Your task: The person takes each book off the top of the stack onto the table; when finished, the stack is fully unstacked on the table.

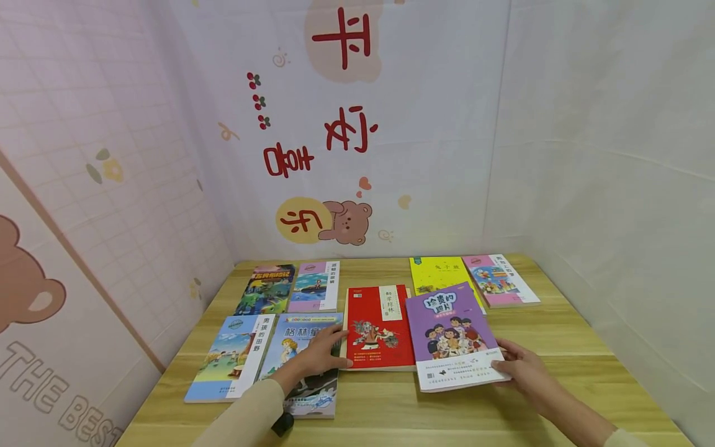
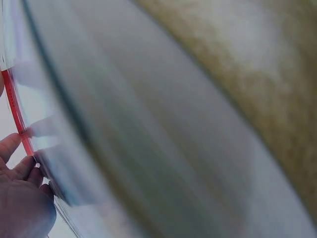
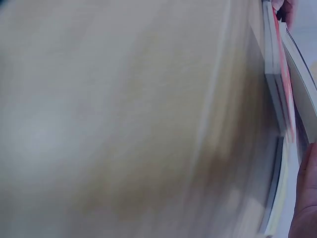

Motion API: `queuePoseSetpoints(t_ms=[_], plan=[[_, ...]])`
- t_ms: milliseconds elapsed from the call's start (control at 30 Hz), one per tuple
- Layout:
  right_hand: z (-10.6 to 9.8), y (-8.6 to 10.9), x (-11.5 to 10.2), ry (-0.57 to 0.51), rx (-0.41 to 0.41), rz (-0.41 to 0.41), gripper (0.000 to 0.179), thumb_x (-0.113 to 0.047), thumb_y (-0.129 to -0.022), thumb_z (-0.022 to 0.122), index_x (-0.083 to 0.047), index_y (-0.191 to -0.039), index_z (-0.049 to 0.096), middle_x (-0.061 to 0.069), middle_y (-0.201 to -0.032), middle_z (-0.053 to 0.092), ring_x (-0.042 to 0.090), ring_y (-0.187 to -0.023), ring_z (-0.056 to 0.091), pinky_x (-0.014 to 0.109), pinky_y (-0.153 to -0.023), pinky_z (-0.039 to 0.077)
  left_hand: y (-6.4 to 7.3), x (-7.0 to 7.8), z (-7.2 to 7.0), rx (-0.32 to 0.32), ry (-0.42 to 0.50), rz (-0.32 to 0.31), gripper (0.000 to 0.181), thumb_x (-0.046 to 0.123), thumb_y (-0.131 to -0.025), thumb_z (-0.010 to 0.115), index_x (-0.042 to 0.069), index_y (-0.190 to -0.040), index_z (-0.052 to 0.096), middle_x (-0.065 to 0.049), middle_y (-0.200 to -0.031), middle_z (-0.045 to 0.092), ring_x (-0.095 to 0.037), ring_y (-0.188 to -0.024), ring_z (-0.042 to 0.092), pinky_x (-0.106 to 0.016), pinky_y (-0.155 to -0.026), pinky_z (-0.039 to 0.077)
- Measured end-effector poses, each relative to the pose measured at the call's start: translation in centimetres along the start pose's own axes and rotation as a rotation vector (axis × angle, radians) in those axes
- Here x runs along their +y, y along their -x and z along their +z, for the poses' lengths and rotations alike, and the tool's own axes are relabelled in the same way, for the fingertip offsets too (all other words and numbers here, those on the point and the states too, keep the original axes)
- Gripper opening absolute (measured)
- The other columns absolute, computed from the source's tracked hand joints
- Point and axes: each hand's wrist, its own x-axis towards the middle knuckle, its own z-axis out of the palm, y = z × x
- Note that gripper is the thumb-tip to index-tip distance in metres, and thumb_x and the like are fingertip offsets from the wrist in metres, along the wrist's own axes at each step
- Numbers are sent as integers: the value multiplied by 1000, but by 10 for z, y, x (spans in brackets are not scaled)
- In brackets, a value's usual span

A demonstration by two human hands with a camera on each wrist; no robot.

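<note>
My right hand pinches the lower right corner of a purple and white picture-covered book, thumb on the cover and fingers beneath. In the right wrist view this book is raised at a tilt beside the red stack. A red book lies flat in the middle, on top of another book whose edges peek out. My left hand touches the red book's left edge with its fingertips, thumb at the lower left corner. Below that hand lies a blue fairy-tale book, partly covered by the forearm.
A blue and white book lies at the left. Behind it are a dark green book and a pink-edged book. A yellow book, partly hidden, and another pink-edged book lie back right. Cloth-covered walls border the wooden table.
</note>
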Motion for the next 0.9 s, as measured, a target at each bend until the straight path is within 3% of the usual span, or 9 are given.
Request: queuePoseSetpoints(t_ms=[333, 567, 700, 767, 900], plan=[[-32, 23, 13, -4, -20, 73, 74, 4, -96, 52, 14, -152, 5, 13, -117, 60, 21, -93, 65, 42, -81, 57, 2, 0, -2, 7, 18, -8, 77, 34, -89, 76, 6, -151, 41, -19, -160, 22, -47, -144, 16, -72, -106, 21], [-31, 26, 21, -58, 3, 122, 78, 6, -94, 56, 16, -151, 4, 11, -111, 63, 24, -93, 67, 45, -82, 56, 2, 2, -3, 9, 19, -2, 77, 33, -88, 77, 5, -151, 41, -19, -159, 23, -48, -144, 16, -72, -106, 20], [-27, 22, 24, -57, -25, 93, 78, 7, -94, 55, 18, -150, 2, 18, -117, 60, 24, -96, 66, 45, -84, 56, 2, 1, -3, 0, 24, 2, 77, 34, -90, 75, 5, -152, 40, -19, -159, 22, -47, -144, 16, -71, -106, 22], [-26, 19, 24, 16, -18, 95, 77, 3, -94, 57, 18, -150, 6, 26, -122, 57, 25, -99, 64, 45, -84, 55, 1, 0, -2, -8, 25, 3, 77, 34, -91, 74, 6, -152, 39, -19, -160, 22, -47, -145, 16, -71, -106, 23], [-25, 15, 17, 309, 5, 77, 79, -18, -98, 62, 18, -150, 14, 40, -145, 32, 49, -123, 48, 57, -98, 44, 0, 0, -2, -10, 19, 6, 77, 35, -91, 74, 6, -152, 39, -18, -160, 22, -46, -145, 16, -70, -107, 22]])
